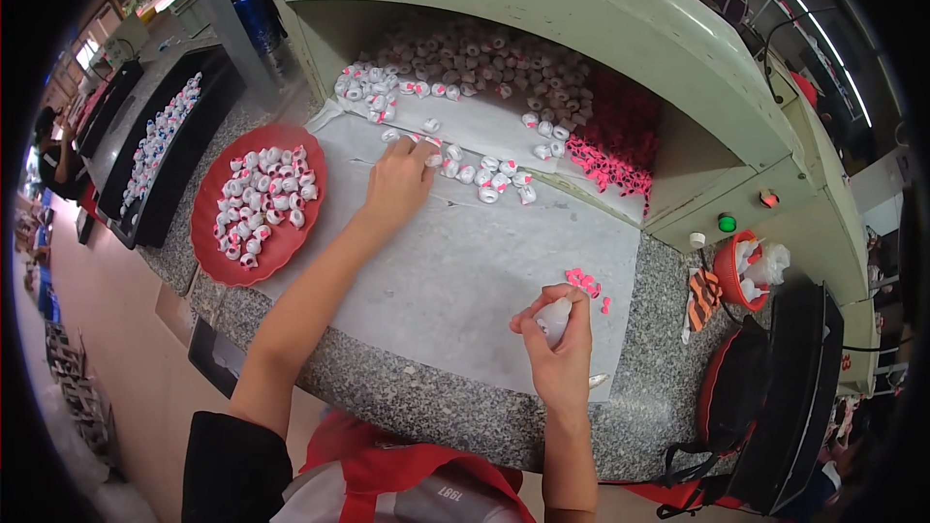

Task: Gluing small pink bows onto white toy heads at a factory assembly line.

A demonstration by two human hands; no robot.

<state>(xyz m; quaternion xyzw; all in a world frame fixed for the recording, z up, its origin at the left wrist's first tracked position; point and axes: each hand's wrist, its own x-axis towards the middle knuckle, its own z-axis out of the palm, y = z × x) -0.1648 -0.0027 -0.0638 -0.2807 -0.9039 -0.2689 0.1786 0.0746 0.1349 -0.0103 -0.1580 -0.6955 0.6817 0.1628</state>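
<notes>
My left hand (399,180) reaches to the front edge of the cabinet opening, its fingers closed around a small white round piece (434,161) with pink on it. More such white pieces (487,177) lie in a loose row beside it, to the right. In my right hand (560,339) is a small whitish squeeze bottle (554,318), gripped above the white sheet (417,281); its tip is hard to make out. Just beyond that hand, small flat pink pieces (583,281) are scattered on the sheet.
On the left stands a red scalloped bowl (205,250) of white pieces. The green cabinet (542,0) holds heaps of white pieces and a pink pile (615,140). At the right are an orange cup (731,281) with bottles, a striped cloth (702,300) and a black bag (741,392).
</notes>
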